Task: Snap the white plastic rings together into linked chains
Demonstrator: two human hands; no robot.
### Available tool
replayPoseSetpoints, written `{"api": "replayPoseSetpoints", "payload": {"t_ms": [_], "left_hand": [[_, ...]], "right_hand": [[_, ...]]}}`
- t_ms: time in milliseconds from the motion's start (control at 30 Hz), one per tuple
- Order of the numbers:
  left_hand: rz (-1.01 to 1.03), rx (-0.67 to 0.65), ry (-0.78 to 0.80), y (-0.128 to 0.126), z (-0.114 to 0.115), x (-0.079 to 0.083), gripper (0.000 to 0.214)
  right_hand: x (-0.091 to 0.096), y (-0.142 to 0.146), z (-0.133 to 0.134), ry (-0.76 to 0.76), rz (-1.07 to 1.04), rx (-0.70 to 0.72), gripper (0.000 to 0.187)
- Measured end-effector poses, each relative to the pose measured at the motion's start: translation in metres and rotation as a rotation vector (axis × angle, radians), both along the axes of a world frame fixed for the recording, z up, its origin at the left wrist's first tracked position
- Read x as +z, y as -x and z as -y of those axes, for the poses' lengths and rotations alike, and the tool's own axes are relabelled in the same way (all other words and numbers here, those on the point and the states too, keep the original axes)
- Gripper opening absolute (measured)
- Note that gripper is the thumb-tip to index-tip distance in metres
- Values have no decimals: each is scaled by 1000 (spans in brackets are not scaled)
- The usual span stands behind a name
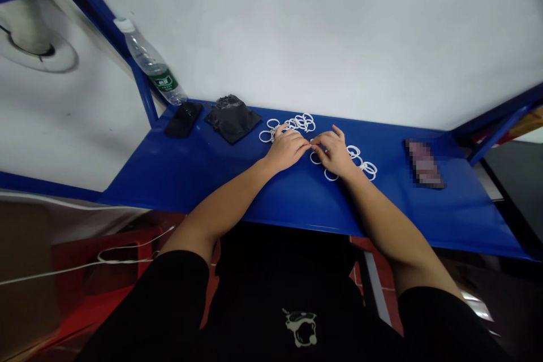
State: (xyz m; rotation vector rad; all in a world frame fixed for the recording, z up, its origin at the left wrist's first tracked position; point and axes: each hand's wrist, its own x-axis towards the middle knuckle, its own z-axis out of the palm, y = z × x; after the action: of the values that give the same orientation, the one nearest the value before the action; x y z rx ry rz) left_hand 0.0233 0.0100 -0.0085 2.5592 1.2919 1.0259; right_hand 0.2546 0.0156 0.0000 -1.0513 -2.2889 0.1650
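Observation:
My left hand (287, 149) and my right hand (332, 151) meet fingertip to fingertip over the middle of a blue table (297, 198). Both are closed in a pinch on a small white part. It seems to belong to the white plastic ring (315, 158) just below my right fingertips, though the fingers cover most of it. Behind my left hand lies a cluster of white rings (305, 122), some overlapping. More white rings (369, 168) lie beside and partly under my right hand.
A black drawstring pouch (232, 119) and a dark phone (184, 119) lie to the left. Behind them a clear plastic bottle (150, 62) leans near the blue frame. On the right lies a pixelated phone-shaped object (425, 164). A red stool (106, 271) stands below left.

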Motion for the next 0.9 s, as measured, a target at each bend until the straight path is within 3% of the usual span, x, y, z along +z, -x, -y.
{"api": "replayPoseSetpoints", "payload": {"t_ms": [233,433,567,733,900], "left_hand": [[-27,1,7,0,2,3,21],[-17,114,44,7,-2,8,12],[-49,151,122,22,-7,16,18],[-100,101,177,35,-12,17,13],[-179,116,185,34,-13,3,18]], "right_hand": [[2,2,1,-4,46,-23,22],[1,-7,-4,-21,140,-192,30],[-5,-17,-11,17,193,-265,26],[-4,-13,-12,38,130,-175,26],[0,-3,-7,74,132,-2,25]]}}
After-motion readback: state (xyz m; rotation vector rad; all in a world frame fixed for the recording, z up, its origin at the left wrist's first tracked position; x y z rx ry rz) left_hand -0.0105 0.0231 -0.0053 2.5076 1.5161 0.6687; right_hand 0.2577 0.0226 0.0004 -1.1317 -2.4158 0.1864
